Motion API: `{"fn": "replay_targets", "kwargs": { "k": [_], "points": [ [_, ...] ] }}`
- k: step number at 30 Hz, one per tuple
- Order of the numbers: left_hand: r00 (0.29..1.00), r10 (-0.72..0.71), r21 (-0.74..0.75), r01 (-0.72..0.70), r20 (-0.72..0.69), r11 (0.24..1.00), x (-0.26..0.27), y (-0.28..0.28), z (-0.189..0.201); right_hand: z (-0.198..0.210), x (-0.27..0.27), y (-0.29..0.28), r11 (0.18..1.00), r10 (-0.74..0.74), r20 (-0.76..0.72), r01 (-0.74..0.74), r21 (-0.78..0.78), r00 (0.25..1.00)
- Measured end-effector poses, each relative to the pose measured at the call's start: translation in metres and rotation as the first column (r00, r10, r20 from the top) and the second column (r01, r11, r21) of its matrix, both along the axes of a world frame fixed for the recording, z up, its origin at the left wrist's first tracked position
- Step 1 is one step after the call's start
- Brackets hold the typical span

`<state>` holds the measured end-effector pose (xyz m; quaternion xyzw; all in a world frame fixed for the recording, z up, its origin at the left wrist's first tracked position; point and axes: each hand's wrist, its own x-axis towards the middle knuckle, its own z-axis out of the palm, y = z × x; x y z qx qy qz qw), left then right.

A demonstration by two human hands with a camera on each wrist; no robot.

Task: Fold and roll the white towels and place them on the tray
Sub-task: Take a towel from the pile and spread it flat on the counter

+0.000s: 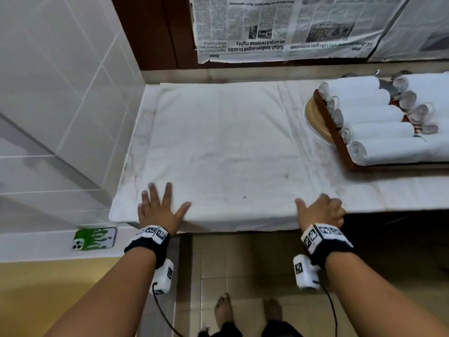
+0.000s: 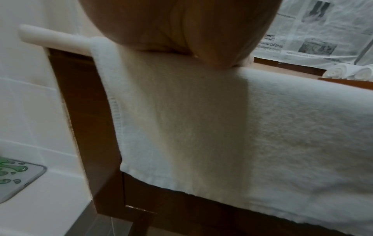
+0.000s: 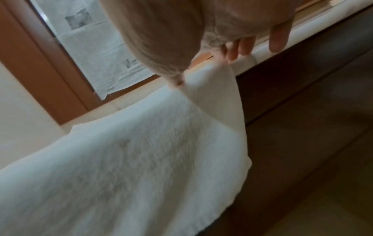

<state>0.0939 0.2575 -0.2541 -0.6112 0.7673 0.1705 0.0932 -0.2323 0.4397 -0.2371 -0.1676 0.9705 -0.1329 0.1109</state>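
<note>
A white towel [image 1: 226,147] lies spread flat on the table, its near edge hanging over the front [image 2: 262,127]. My left hand [image 1: 160,205] rests flat on the towel's near-left part with its fingers spread. My right hand [image 1: 320,210] is at the near-right corner with its fingers curled. In the right wrist view this hand [image 3: 201,32] pinches the lifted corner of the towel [image 3: 214,95]. A brown wooden tray [image 1: 332,135] at the right holds several rolled white towels [image 1: 379,132], also seen as rolled towels [image 2: 343,72] in the left wrist view.
A phone [image 1: 94,238] in a green case lies on the white ledge left of the table. A round tan plate [image 1: 315,120] sticks out from under the tray. Newspaper [image 1: 267,27] covers the wall behind. White tiles close off the left side.
</note>
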Motion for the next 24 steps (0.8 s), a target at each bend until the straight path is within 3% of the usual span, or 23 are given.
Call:
{"fn": "replay_targets", "kwargs": {
  "k": [3, 6, 12, 15, 18, 21, 24],
  "points": [
    [1.000, -0.010, 0.030, 0.010, -0.005, 0.999, 0.002, -0.001, 0.002, 0.011, -0.012, -0.011, 0.994, 0.114, 0.104, -0.113, -0.013, 0.988],
    [1.000, -0.013, 0.043, 0.013, -0.001, 0.999, 0.001, -0.001, 0.005, 0.021, -0.025, -0.006, 0.977, 0.103, 0.234, -0.053, -0.209, 0.967],
    [0.999, 0.008, 0.078, -0.004, -0.047, 0.997, 0.002, -0.005, 0.010, 0.031, -0.043, 0.017, 0.983, -0.039, 0.115, 0.059, -0.176, 0.993],
    [0.999, 0.007, 0.007, -0.007, -0.032, 1.000, -0.016, 0.000, 0.015, 0.032, -0.014, 0.003, 0.984, 0.118, -0.043, -0.123, -0.131, 0.992],
    [0.965, -0.260, -0.027, 0.259, -0.044, 0.966, -0.051, 0.012, 0.018, 0.020, 0.042, -0.022, 0.867, 0.451, -0.080, -0.457, -0.199, 0.889],
    [0.909, -0.404, 0.074, 0.412, -0.098, 0.908, -0.071, 0.024, 0.011, 0.002, 0.085, -0.048, 0.715, 0.698, 0.049, -0.693, -0.087, 0.714],
    [0.940, -0.338, 0.070, 0.341, -0.053, 0.937, -0.058, 0.017, 0.001, -0.009, 0.078, -0.055, 0.687, 0.707, 0.157, -0.723, 0.076, 0.689]
  ]
}}
